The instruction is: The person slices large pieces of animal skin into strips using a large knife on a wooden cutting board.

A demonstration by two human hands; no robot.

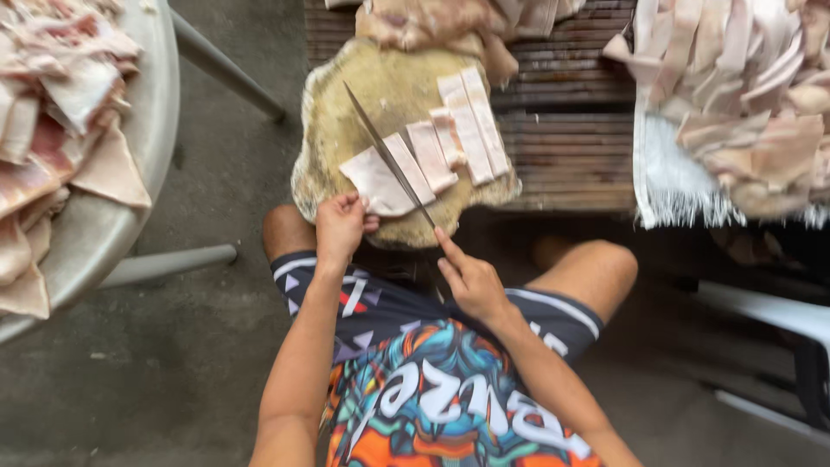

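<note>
The right hand (471, 278) is clamped around the handle of a long knife (389, 157), index finger stretched along it, the blade lying aslant across a pale slab of meat (373, 180) at the near edge of a round wooden chopping block (363, 86). The left hand (340, 225) presses that slab at its near edge, fingers together and curled. Cut strips (467, 130) lie side by side toward the block's right edge. At the far left, a round metal basin (130, 207) holds heaped pink and white pieces of meat. At the far right, a white woven sack (674, 177) carries another pile of long pale strips. More meat lies past the block's far edge on a slatted wooden bench (566, 147).
</note>
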